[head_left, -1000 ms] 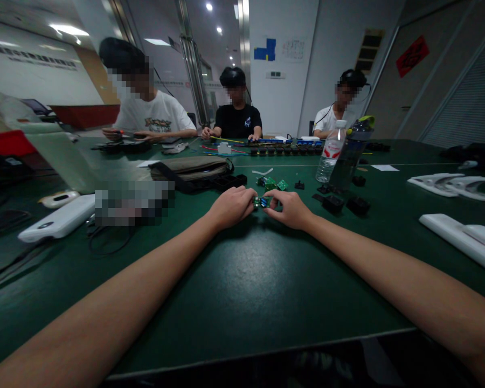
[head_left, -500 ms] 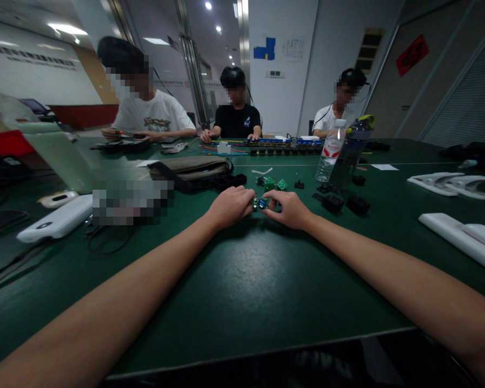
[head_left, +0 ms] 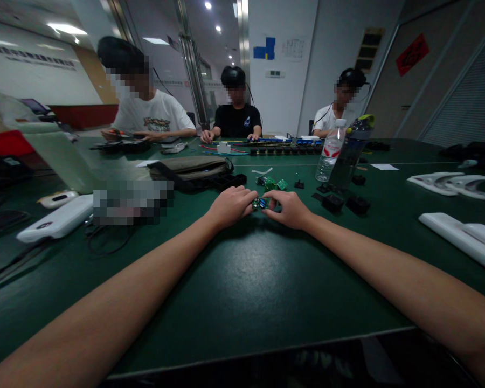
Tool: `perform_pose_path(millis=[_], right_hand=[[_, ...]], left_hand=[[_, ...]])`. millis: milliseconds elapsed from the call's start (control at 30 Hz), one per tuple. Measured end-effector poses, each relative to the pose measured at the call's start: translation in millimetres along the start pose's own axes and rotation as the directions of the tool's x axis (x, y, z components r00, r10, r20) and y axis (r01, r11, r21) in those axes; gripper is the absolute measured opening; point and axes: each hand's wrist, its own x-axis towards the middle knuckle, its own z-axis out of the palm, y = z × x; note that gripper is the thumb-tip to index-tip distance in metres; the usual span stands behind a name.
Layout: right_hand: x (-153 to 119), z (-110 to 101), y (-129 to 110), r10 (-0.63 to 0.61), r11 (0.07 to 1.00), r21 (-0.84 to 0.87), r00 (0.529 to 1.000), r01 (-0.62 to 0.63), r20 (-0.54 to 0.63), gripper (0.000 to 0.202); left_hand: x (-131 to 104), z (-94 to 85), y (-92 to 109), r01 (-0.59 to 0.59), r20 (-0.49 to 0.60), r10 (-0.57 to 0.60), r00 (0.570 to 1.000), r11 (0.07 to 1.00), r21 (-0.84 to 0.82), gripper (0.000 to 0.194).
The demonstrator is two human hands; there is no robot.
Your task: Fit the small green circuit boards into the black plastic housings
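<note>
a small circuit board (head_left: pixel 261 203) is between the fingertips of both hands, just above or on the green table (head_left: pixel 258 285); which, i cannot tell. the left hand (head_left: pixel 231 207) pinches one end and the right hand (head_left: pixel 289 209) the other, probably to keep so small a piece steady. just beyond lie more green boards (head_left: pixel 269 182), seemingly kept within easy reach. black plastic boxes (head_left: pixel 332 203) sit right of the right hand, near a clear water bottle (head_left: pixel 330 153) standing upright.
</note>
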Motion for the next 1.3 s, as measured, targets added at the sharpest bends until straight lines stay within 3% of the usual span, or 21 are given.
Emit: perform_pose_path(millis=[1300], right_hand=[[0.0,-1.4,-2.4,0.018,1.0,-0.003,1.0,-0.018,-0.008,0.023]], left_hand=[[-0.5,-0.5,2.1,0.024,-0.033,-0.026,0.999,0.997,-0.067,0.027]])
